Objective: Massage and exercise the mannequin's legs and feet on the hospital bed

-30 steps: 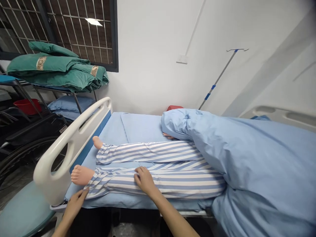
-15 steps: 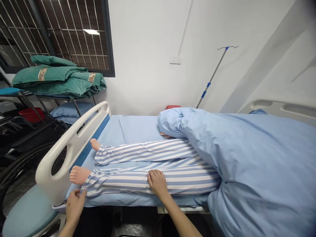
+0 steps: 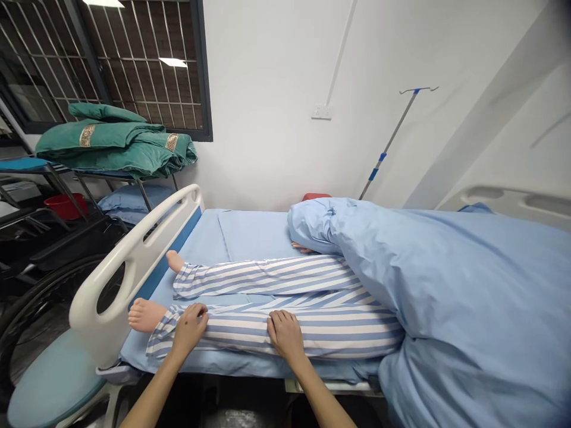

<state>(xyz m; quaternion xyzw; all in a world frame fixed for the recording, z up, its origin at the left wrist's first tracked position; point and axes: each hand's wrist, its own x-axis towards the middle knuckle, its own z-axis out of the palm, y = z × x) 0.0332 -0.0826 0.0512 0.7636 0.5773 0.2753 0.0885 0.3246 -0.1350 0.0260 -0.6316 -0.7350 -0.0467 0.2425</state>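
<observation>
On the bed lie two legs in blue-and-white striped trousers (image 3: 250, 324) with bare feet (image 3: 145, 315); they look like a manikin's. My left hand (image 3: 190, 327) rests on the nearer shin just above the cuff, fingers bent loosely and thumb apart. Across the nearer knee lies my right hand (image 3: 285, 333), its fingers together over the cloth. From the thighs up, a light blue quilt (image 3: 446, 267) covers the body. Part of a hand (image 3: 302, 248) shows under the quilt's far edge.
A white footboard (image 3: 125, 267) closes the bed's left end. Beyond it stand a wheelchair (image 3: 44, 279) and a rack with folded green bedding (image 3: 116, 142). A drip pole (image 3: 392, 139) rises behind the bed. A pale blue-green round surface (image 3: 53, 380) is at lower left.
My left hand has moved from the trouser cuff by the near foot up and rightward onto the shin. My right hand has stayed on the knee. The view has shifted slightly.
</observation>
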